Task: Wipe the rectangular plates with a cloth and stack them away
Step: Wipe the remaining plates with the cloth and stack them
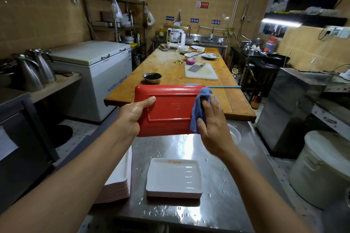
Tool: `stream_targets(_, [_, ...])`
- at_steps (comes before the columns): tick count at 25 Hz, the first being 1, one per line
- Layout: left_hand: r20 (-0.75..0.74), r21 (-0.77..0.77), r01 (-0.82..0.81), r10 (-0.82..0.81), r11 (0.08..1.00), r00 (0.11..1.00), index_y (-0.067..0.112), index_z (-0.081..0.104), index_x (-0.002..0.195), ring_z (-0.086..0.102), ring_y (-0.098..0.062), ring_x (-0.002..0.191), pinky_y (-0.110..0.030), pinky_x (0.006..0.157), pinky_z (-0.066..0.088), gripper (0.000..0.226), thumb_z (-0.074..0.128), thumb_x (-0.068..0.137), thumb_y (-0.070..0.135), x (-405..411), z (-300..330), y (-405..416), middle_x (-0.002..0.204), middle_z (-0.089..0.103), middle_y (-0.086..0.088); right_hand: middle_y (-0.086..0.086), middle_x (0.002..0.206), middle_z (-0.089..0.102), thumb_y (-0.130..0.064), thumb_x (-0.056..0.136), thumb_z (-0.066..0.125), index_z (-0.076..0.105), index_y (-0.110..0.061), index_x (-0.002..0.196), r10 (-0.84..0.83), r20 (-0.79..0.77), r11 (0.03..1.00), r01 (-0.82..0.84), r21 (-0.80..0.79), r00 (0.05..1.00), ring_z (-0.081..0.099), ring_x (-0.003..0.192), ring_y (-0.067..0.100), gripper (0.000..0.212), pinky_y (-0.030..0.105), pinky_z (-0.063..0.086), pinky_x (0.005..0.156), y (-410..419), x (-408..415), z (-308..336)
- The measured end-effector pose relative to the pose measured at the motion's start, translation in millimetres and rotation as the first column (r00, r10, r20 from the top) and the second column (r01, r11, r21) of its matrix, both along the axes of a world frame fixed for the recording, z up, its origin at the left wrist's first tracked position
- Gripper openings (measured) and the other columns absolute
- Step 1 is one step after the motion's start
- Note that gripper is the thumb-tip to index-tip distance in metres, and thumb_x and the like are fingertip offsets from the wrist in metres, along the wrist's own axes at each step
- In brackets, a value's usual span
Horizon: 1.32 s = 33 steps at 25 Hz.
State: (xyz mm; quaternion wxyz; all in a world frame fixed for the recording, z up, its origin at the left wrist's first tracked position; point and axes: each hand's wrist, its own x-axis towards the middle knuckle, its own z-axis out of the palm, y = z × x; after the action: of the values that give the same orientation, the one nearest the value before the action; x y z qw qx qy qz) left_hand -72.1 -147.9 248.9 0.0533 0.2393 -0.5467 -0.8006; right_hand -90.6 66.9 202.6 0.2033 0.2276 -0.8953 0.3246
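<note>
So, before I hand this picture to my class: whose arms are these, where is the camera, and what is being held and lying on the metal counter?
No machine here: a person wears the camera on their head, looking down at their own arms. The left hand grips a red rectangular plate, underside facing the camera. The right hand presses a blue cloth against its right end. Below, on the wet steel counter, lie a short stack of white plates and a taller stack at its left edge.
</note>
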Motion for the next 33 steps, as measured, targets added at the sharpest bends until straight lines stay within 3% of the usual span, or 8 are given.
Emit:
stream_targets(3, [0.053,0.067,0.002,-0.006,0.998,0.999,0.018,0.063,0.091,0.066,-0.029,0.07,-0.038,0.053,0.051,0.031,0.081,0.067,0.025,-1.9,-0.6,1.4,0.079,0.07,-0.01,-0.005,0.157,0.003,-0.028,0.085,0.041,0.009,-0.029,0.147,-0.003,-0.015,0.999,0.003,0.044,1.0,-0.001,0.146,0.02,0.069,0.03,0.004,0.117,6.0,4.4,-15.8])
stream_targets(6, [0.078,0.116,0.026,-0.035,0.993,0.996,0.016,0.062,0.095,0.065,-0.027,0.063,-0.037,0.049,0.048,0.032,0.079,0.071,0.027,-0.7,0.1,11.6,0.067,0.069,-0.009,0.008,0.156,0.017,-0.021,0.085,0.05,0.028,-0.018,0.146,-0.029,-0.209,0.986,0.062,0.153,0.977,0.005,0.145,0.029,0.065,0.042,0.01,0.119,-0.8,3.8,-15.0])
stream_targets(9, [0.078,0.123,0.035,-0.045,0.992,0.996,0.012,0.058,0.114,0.063,-0.031,0.072,-0.04,0.052,0.046,0.049,0.078,0.073,0.031,-1.4,2.2,20.0,0.086,0.067,-0.013,0.015,0.152,0.028,-0.018,0.084,0.054,0.037,-0.009,0.142,0.033,-0.339,0.972,0.049,0.23,0.94,0.008,0.143,0.029,0.061,0.045,0.012,0.117,-26.1,11.9,-16.7])
stream_targets(13, [0.062,0.165,0.013,-0.024,0.986,0.998,0.011,0.06,0.105,0.062,-0.033,0.078,-0.045,0.058,0.048,0.04,0.073,0.077,0.037,1.4,4.0,21.5,0.103,0.066,-0.015,0.012,0.156,0.02,-0.03,0.083,0.043,0.029,-0.014,0.146,0.093,-0.282,0.963,-0.013,0.271,0.955,0.005,0.145,0.03,0.067,0.047,0.011,0.118,-64.1,27.5,-19.8])
stream_targets(18, [0.025,0.184,-0.031,0.027,0.982,0.999,0.005,0.059,0.112,0.063,-0.034,0.097,-0.049,0.091,0.049,0.042,0.07,0.081,0.033,7.9,-3.2,12.3,0.11,0.065,-0.018,0.005,0.159,0.008,-0.045,0.089,0.035,0.018,-0.019,0.149,0.138,-0.174,0.958,-0.087,0.275,0.975,-0.003,0.146,0.024,0.067,0.041,0.005,0.12,-80.1,30.3,-17.3])
stream_targets(24, [-0.008,0.114,-0.065,0.066,0.991,0.998,0.011,0.057,0.103,0.064,-0.034,0.08,-0.049,0.074,0.052,0.028,0.067,0.084,0.029,17.6,-11.2,-2.2,0.094,0.065,-0.016,0.003,0.157,0.015,-0.053,0.088,0.02,0.022,-0.025,0.148,0.031,-0.067,0.974,-0.015,0.227,0.997,0.007,0.144,0.022,0.066,0.038,0.006,0.118,-76.4,-0.1,2.1])
stream_targets(28, [-0.061,0.067,-0.089,0.093,0.994,0.994,0.012,0.058,0.1,0.066,-0.032,0.079,-0.043,0.067,0.053,0.028,0.071,0.08,0.025,28.3,-16.0,-23.8,0.089,0.068,-0.012,0.01,0.151,0.023,-0.039,0.096,0.039,0.029,-0.015,0.145,0.002,0.096,1.0,-0.004,0.022,0.995,0.024,0.136,0.025,0.055,0.036,0.021,0.113,-66.1,-10.1,-5.4])
stream_targets(33, [-0.08,0.07,-0.095,0.101,0.993,0.992,0.013,0.062,0.098,0.067,-0.034,0.089,-0.049,0.077,0.054,0.025,0.072,0.078,0.022,45.9,-26.1,-51.3,0.097,0.07,-0.014,0.002,0.1,0.055,-0.026,0.096,0.046,0.048,-0.016,0.114,0.079,0.269,0.947,0.013,-0.322,0.96,0.054,0.09,0.016,0.02,0.017,0.04,0.072,-73.6,-13.0,-17.5])
